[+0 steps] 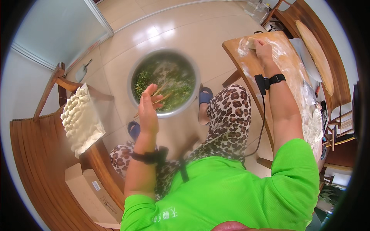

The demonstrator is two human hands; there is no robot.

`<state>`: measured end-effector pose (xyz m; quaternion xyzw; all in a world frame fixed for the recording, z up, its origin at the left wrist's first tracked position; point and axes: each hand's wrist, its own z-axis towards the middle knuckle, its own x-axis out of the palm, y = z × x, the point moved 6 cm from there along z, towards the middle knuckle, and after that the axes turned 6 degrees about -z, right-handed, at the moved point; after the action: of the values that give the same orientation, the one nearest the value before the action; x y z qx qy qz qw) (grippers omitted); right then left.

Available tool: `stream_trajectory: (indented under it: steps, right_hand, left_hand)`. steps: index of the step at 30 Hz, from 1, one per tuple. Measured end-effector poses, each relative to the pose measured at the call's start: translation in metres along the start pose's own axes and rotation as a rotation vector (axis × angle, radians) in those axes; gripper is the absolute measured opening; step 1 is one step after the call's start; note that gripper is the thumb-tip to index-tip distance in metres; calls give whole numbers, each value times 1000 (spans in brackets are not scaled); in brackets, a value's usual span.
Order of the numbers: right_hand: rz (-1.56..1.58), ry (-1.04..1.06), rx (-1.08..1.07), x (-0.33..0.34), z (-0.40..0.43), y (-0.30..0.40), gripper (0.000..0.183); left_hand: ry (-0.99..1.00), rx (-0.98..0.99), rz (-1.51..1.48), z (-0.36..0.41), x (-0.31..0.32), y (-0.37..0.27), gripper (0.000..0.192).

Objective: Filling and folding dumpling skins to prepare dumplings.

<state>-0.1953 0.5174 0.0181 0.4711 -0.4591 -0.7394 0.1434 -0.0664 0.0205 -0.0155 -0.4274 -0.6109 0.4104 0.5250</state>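
Note:
My right hand [264, 52] is at the far end of a floured wooden table [277, 36], its fingers closed on a small pale piece of dough [251, 43]. My left hand [148, 111] is raised in front of a large metal basin [197, 92] on the floor, fingers apart and nothing visible in them. Chopped green filling [143, 82] lines the basin's inside, partly blurred by haze on the lens. Wooden chopsticks [165, 97] lie across the basin, partly hidden behind my left hand.
On the wooden bench at left, a tray holds rows of pale dumplings [75, 111]; a cardboard box [92, 193] lies nearby. Floured dough pieces [312, 124] cover the table's near end. A bark-edged wooden board [316, 57] stands at right. A cable [262, 124] hangs from my right wrist.

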Motion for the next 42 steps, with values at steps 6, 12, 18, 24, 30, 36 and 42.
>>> stream_trajectory:
  steps: [6,12,18,24,30,36,42]
  right_hand:
    - [-269,94,-331,24,-14,17,27]
    - [-232,11,-472,16,-58,56,23]
    - [-7,170,-154,42,-68,46,26]
    - [-102,111,-492,47,-5,44,27]
    - [518,763,-57,227,-135,212,29]
    - [525,1267,-178,395,-302,352,30]
    - [366,1404,-309,534,-410,428,31]
  left_hand:
    - [-41,-30,23,6,-7,11,56]
    - [-50,-22,43,3,-1,5,51]
    - [-78,59,20,-2,-23,6,46]
    - [-73,200,-4,-18,-17,-31,44]
    - [-158,485,-4,-61,-44,-94,40]
    - [-67,564,-251,-89,-81,-126,34]
    - [-81,554,-396,-84,-135,-139,33]
